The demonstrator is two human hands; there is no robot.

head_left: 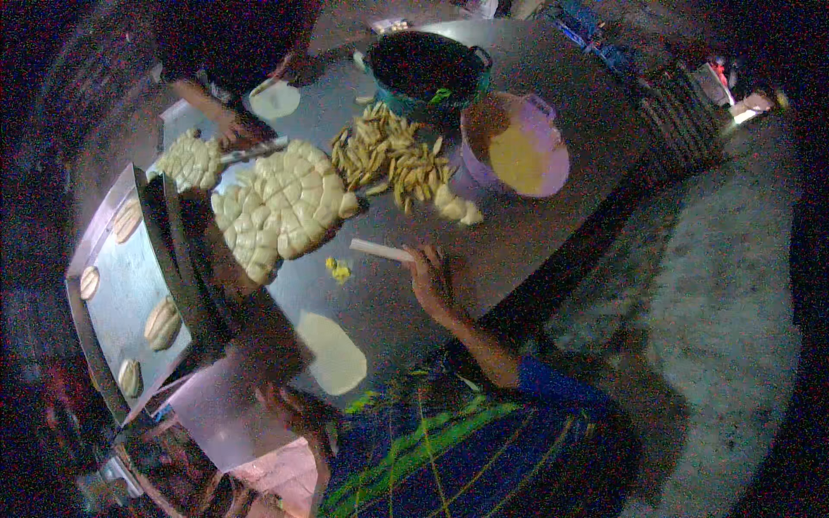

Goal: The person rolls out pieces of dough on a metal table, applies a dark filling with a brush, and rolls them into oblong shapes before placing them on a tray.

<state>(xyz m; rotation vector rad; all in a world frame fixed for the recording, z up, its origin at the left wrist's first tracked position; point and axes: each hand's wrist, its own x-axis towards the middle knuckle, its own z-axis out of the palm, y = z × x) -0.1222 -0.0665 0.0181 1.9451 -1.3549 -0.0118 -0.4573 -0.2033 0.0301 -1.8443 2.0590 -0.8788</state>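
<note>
Although the light is poor, left hand (289, 407) shows at 7 o'clock from the dough sheet (332, 354); open or closed, cannot tell. Sheet lies flat on the table (393, 302): looks thin, soft, easily torn, probably best lifted with spread fingers under its rim. Pin (373, 249) at 1 o'clock from it: likely light, stiff, best held at the ends. Right hand (429, 274), fingers curled closed around its 4 o'clock end.

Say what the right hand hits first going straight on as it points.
Past the pale rod it holds, the right hand would probably meet the pile of slender tan pieces; exact line and depth are unclear.
</note>
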